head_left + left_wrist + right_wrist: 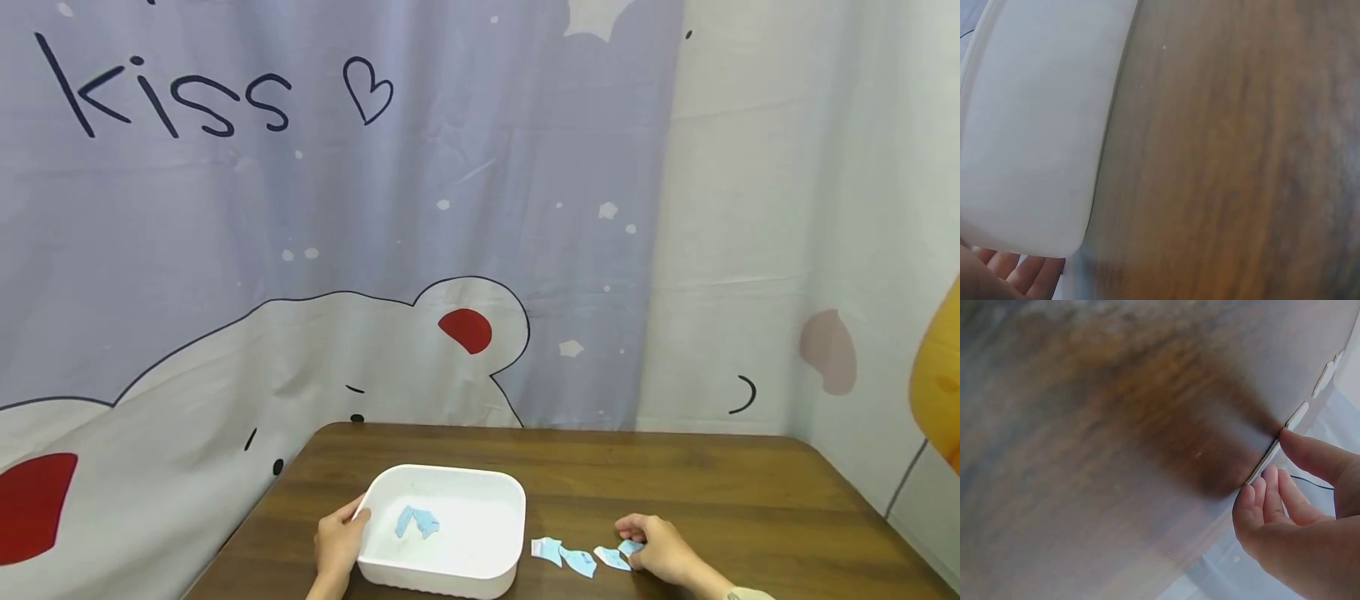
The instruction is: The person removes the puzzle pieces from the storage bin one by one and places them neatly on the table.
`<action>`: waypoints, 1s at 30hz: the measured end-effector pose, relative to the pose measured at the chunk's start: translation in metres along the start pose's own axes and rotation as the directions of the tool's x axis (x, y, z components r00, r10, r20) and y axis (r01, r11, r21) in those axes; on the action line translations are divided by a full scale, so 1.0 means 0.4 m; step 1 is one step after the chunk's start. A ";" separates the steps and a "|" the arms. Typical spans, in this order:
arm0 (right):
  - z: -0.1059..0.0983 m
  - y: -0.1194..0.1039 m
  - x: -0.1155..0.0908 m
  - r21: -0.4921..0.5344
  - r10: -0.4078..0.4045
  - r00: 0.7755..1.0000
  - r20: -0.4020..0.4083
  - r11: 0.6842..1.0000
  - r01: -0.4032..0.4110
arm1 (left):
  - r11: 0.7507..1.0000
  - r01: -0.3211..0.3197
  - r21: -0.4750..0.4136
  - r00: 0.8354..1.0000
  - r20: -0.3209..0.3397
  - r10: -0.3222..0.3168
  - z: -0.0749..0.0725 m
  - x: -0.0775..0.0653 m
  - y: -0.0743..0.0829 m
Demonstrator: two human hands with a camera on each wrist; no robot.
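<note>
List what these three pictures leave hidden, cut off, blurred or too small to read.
- Print on the paper scraps: too small, head view.
- Scrap under the right hand: mostly covered by fingers.
- Left hand: fingertips hidden behind the tub rim; left wrist view shows only blurred fingers at the edge.
- Table: smeared by blur, right wrist view.
- Orange thing: cut off by the frame.

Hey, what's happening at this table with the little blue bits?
A person sits at a wooden table. Their left hand grips the near left rim of a white tub, which already has a couple of blue paper scraps inside. Their right hand pinches one scrap from a row of pieces lying beside the tub.
</note>
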State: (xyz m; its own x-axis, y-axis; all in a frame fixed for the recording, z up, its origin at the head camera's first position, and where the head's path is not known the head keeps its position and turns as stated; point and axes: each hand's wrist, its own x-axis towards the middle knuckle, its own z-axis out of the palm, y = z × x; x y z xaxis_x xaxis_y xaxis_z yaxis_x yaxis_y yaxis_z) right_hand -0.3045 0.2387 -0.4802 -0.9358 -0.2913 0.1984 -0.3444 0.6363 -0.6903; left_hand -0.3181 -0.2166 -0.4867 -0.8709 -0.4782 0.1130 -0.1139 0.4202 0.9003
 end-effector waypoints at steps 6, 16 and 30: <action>0.002 -0.007 -0.006 -0.017 0.001 1.000 0.000 1.000 -0.001 | 1.000 -0.002 0.001 1.000 0.006 0.002 -0.001 0.000 0.005; -0.017 -0.028 0.001 0.017 -0.018 1.000 0.000 1.000 0.018 | 1.000 -0.018 0.016 1.000 -0.001 0.018 0.002 0.005 0.011; 0.029 -0.127 0.061 0.189 -0.053 0.998 -0.037 0.980 0.059 | 1.000 -0.002 0.020 1.000 0.008 0.002 -0.001 -0.002 0.006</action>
State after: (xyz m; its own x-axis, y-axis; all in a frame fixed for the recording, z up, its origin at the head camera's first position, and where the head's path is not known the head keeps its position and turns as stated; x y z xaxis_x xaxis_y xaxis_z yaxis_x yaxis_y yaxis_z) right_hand -0.3090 0.1910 -0.4484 -0.9184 -0.2978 0.2605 -0.3788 0.4715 -0.7964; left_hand -0.3173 -0.2156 -0.4844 -0.8749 -0.4713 0.1114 -0.1217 0.4367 0.8914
